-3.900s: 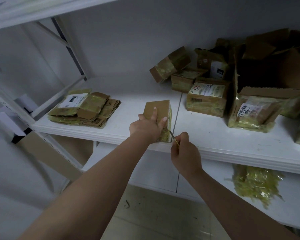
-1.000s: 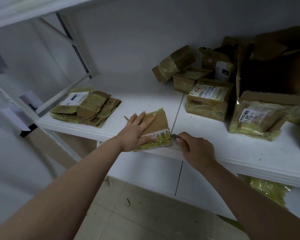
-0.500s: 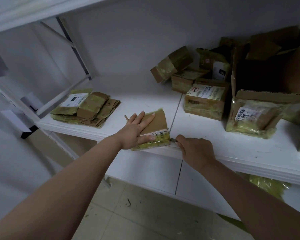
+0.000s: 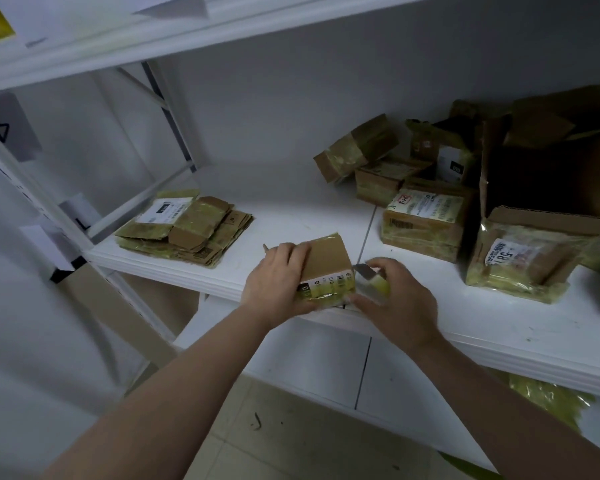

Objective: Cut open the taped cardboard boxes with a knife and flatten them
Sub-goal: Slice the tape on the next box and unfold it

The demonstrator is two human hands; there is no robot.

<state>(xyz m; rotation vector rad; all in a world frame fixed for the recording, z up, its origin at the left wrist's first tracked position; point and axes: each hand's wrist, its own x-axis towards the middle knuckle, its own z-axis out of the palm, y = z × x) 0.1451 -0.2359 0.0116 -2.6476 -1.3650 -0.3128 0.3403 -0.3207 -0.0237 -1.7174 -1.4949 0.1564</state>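
Note:
A small brown cardboard box (image 4: 326, 265) wrapped in yellowish tape lies at the front edge of the white shelf (image 4: 291, 209). My left hand (image 4: 278, 282) grips its left side, fingers over the top and thumb at the near edge. My right hand (image 4: 395, 303) holds a knife (image 4: 368, 275) against the box's right end; the grey blade shows beside a yellow strip of tape. A stack of flattened boxes (image 4: 184, 230) lies on the shelf to the left.
Several taped boxes (image 4: 426, 223) are piled at the back right, with a large open carton (image 4: 551, 188) behind them. A shelf upright and brace (image 4: 160, 102) stand at left. Loose yellow tape (image 4: 548, 400) lies on the lower shelf.
My left hand went from pressing flat on the box to gripping its left side. The box is lifted slightly at the near edge. My right hand has raised the knife to the box's right end.

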